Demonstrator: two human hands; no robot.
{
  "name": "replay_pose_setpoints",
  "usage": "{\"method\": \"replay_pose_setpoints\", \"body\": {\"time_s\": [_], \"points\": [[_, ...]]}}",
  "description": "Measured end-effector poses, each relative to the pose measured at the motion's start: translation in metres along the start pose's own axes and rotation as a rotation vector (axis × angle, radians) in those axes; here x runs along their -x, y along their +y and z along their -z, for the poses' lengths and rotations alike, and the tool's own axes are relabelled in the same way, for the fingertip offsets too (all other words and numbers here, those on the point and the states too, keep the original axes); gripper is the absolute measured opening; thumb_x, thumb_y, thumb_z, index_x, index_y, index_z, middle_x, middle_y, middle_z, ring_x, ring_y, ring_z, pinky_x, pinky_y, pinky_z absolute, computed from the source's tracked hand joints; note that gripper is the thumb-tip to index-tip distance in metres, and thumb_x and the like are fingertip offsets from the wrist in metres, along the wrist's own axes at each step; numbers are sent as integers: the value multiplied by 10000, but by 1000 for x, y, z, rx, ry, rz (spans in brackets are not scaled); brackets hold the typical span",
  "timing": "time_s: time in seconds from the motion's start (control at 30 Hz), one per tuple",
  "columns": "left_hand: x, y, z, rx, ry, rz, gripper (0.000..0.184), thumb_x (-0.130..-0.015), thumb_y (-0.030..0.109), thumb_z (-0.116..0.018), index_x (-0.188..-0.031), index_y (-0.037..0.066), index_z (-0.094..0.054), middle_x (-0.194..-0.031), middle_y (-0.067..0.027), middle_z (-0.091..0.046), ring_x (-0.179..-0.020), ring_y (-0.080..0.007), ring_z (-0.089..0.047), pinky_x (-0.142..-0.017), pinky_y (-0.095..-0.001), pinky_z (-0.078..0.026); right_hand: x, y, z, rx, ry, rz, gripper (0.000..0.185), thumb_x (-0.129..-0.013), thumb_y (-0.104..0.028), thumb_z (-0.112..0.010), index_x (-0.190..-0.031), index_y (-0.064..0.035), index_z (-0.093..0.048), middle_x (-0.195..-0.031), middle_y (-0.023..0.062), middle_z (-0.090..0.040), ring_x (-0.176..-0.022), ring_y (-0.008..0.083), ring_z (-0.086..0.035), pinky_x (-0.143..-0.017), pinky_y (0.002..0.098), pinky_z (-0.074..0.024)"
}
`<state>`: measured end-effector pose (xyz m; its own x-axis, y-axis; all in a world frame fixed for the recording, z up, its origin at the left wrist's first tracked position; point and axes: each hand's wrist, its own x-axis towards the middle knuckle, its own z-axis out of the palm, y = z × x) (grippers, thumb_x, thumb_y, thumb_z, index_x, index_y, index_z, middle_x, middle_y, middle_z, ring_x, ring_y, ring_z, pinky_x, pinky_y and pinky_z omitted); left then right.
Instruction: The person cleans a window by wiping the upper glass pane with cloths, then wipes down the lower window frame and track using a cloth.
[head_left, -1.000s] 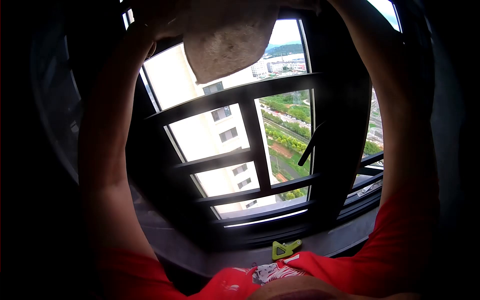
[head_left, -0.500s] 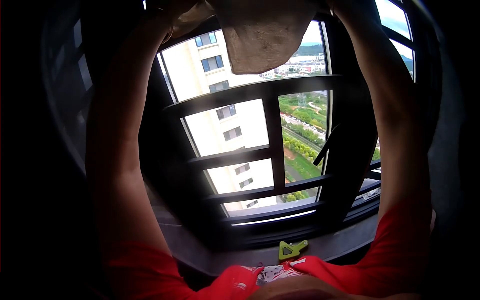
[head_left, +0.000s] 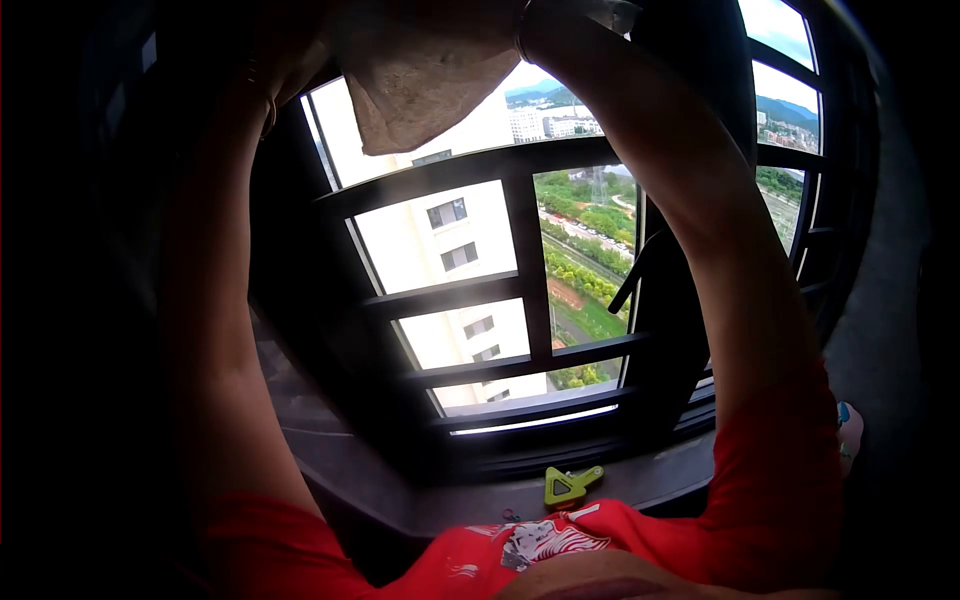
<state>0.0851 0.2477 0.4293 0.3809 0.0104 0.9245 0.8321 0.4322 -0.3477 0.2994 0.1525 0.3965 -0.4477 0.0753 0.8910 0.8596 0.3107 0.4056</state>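
The left hand [head_left: 292, 52] and right hand [head_left: 478, 18] are raised at a pale cloth [head_left: 425, 95] — too dark to tell how closed they are. It hangs before the far window [head_left: 526, 255], seemingly soft, light — best gripped by its upper edge.

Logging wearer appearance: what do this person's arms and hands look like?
Short red fabric sleeves end above the elbows; forearms are bare. A thin wristband rings the left wrist, another thin band the right. Left hand and right hand are shadowed, hiding finer detail.
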Motion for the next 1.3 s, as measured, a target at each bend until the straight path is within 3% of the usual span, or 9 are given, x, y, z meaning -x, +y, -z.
{"method": "replay_pose_setpoints", "body": {"time_s": [0.23,0.33,0.43,0.47,0.5,0.57,0.97,1.03,1.3], "points": [[28,5,-5,639,-210,-43,361,-910,267,-684,-1233,118,-626,-1035,-57,-708,-946,-209,-685,-857,-337,-538,15,-4,-14,-294,-216,-11,486,-866,-406,-531,-1136,-38,-699,-1174,196,-669,-1149,321,-611,-1001,420,-456],[31,11,-46,602,223,-198,331,-888,289,-717,-1168,123,-659,-1021,-70,-705,-960,-216,-677,-852,-343,-536,11,20,-36,-674,-215,239,535,-852,-429,-537,-1183,-33,-678,-1219,200,-651,-1171,326,-596,-1014,409,-448],[9,26,-42,850,72,-193,323,-899,248,-714,-1169,84,-648,-1045,-106,-696,-969,-221,-672,-867,-342,-538,36,8,32,-281,-229,-26,540,-861,-416,-535,-1213,-26,-658,-1262,211,-625,-1191,331,-583,-1045,401,-428],[7,37,-32,863,170,-183,313,-896,221,-717,-1157,65,-645,-1032,-117,-692,-959,-216,-673,-855,-325,-542,41,20,9,-177,41,-75,543,-867,-425,-539,-1247,-50,-642,-1276,204,-616,-1215,337,-562,-1068,401,-411],[7,45,-27,875,263,-173,303,-892,193,-720,-1146,47,-641,-1019,-128,-688,-949,-211,-675,-843,-309,-545,26,37,11,-53,-154,-134,537,-892,-405,-525,-1297,-60,-603,-1321,201,-585,-1250,343,-532,-1084,407,-396],[-5,56,-13,809,300,-146,285,-900,223,-679,-1130,56,-654,-1040,-129,-688,-959,-226,-674,-846,-333,-542,26,66,2,-128,93,128,507,-922,-373,-496,-1320,-69,-578,-1346,197,-566,-1267,340,-513,-1090,408,-384],[-1,64,12,584,321,-92,425,-945,400,-430,-1034,111,-729,-1171,-135,-686,-1023,-318,-669,-865,-479,-519,56,44,7,-139,241,-56,296,-949,-225,-520,-1137,-50,-667,-1148,180,-667,-1086,318,-628,-919,379,-506],[19,55,27,660,35,-32,416,-940,393,-446,-1024,98,-727,-1132,-136,-695,-1000,-312,-675,-841,-468,-526,67,38,0,-155,316,-121,259,-932,-212,-563,-1102,-62,-689,-1098,159,-687,-1043,296,-649,-899,367,-515],[83,52,15,609,195,-40,256,-908,274,-570,-1003,77,-702,-1012,-128,-695,-917,-262,-681,-778,-386,-538,86,-1,8,-284,303,-320,186,-859,-190,-691,-1006,-85,-737,-966,118,-728,-927,254,-693,-829,351,-540]]}}
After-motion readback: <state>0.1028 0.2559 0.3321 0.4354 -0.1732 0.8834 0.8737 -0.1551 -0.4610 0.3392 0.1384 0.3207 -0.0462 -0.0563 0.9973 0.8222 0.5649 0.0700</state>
